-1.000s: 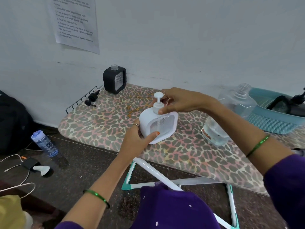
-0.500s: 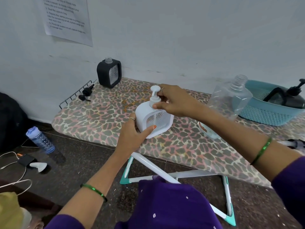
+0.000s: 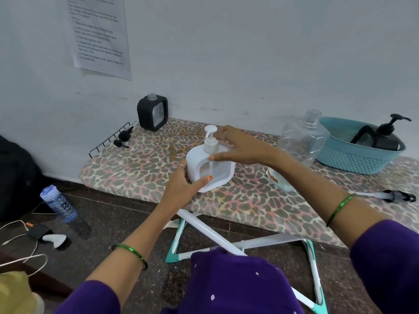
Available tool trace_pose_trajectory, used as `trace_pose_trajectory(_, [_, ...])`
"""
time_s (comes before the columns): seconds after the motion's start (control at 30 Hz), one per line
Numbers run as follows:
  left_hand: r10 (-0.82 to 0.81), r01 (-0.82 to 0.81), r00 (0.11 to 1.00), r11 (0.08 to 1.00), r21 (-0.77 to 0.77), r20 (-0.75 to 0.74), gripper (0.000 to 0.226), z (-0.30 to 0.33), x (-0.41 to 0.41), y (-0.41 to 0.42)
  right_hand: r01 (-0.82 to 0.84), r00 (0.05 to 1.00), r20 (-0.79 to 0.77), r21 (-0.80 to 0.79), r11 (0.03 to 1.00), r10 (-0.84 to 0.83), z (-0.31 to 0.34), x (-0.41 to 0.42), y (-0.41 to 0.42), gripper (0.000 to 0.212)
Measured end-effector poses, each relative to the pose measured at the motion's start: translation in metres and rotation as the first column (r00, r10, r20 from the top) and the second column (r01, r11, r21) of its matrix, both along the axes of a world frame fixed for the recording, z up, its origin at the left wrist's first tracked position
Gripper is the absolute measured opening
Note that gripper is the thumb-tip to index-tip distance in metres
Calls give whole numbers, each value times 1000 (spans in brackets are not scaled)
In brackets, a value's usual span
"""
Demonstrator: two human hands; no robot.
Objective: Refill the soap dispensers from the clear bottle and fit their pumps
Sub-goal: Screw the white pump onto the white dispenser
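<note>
Now my left hand [image 3: 181, 184] grips the white dispenser [image 3: 209, 168] on the bench [image 3: 140, 164], thumb across its front. My right hand [image 3: 238, 147] hovers spread just beside its pump [image 3: 210, 139]. Right of the dispenser stands the clear bottle [image 3: 301, 141].

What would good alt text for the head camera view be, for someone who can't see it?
A person's left hand grips a white soap dispenser with its pump fitted, on a leopard-print board, while the right hand hovers open by the pump. Behind stand a pumpless black dispenser, an uncapped clear bottle and a blue basket.
</note>
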State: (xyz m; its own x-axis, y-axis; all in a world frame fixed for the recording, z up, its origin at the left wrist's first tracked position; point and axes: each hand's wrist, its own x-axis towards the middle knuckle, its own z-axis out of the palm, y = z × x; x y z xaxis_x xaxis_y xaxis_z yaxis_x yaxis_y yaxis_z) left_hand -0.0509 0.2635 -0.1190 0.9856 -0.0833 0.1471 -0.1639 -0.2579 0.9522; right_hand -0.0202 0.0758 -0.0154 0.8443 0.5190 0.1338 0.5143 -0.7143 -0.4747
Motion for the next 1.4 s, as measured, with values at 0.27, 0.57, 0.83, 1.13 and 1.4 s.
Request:
trace_pose_trajectory(0.27, [-147,146,989,988,-53,-18,63,6,-1,-4,176,981,-95,69,982,-169,-5,-21,-28,53])
trace_pose_trajectory(0.57, [-417,368,908,751,548,-39,62,8,10,-35,472,875,25,182,863,-484,35,-115,-90,58])
trace_pose_trajectory(0.83, [-269,51,942,709,703,203,52,-29,9,-54,697,642,19,403,593,-766,81,-165,-188,49])
trace_pose_trajectory(1.13, [-246,46,953,699,714,178,50,-29,10,-53,768,331,9,579,275,-944,75,-104,-262,51])
trace_pose_trajectory(1.4, [-233,53,961,680,731,147,48,-31,14,-52,876,220,74,423,230,-973,46,-23,-259,70])
